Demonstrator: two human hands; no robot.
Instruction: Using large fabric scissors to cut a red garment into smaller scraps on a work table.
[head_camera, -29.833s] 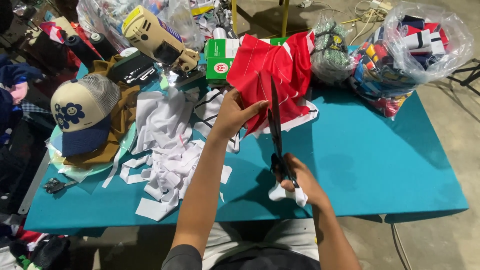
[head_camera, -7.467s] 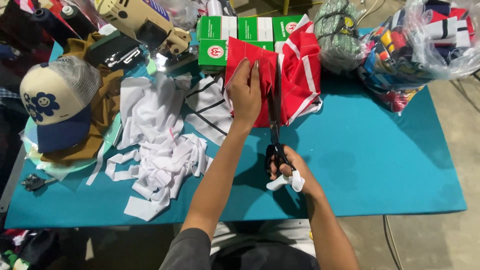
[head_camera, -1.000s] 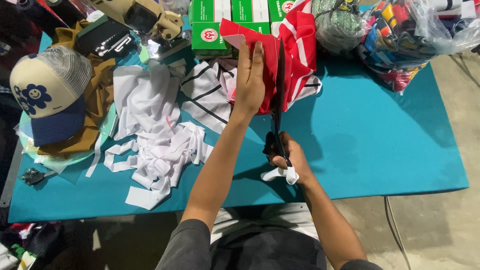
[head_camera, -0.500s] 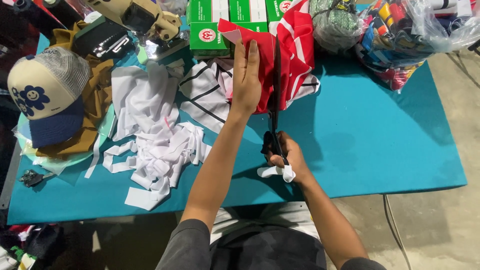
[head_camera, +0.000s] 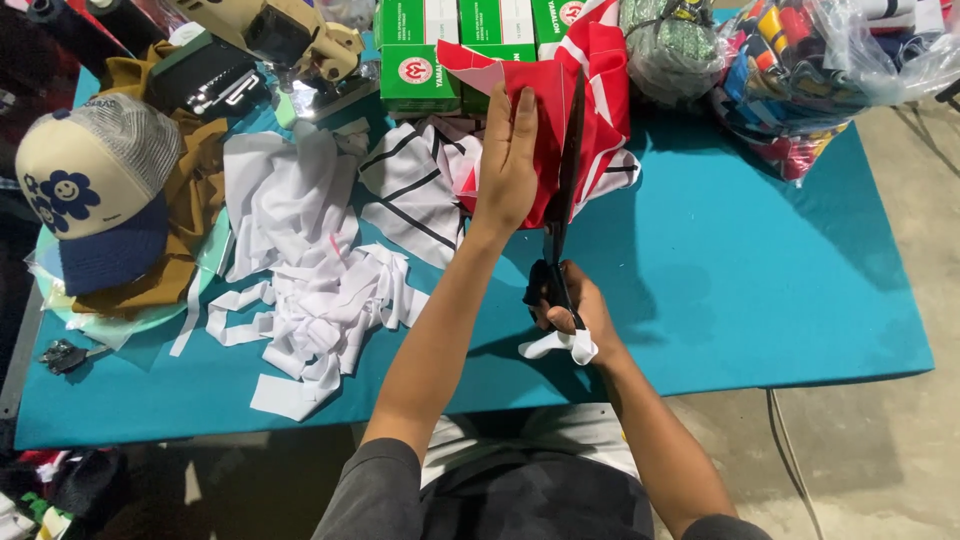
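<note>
Red cloth (head_camera: 590, 110) is lying under the left hand (head_camera: 508, 165), which is pressing it flat with open fingers. Right hand (head_camera: 575, 315), just below, is gripping the handles of black scissors (head_camera: 562, 190); blades are running up along the cloth beside the left hand. White scraps (head_camera: 320, 300) are lying left of both hands, a cap (head_camera: 95, 185) farther left.

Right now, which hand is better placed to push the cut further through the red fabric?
Right. The right hand grips the long black scissors, blades up into the red fabric piece. The left hand lies flat on the cloth, steadying it.
</note>
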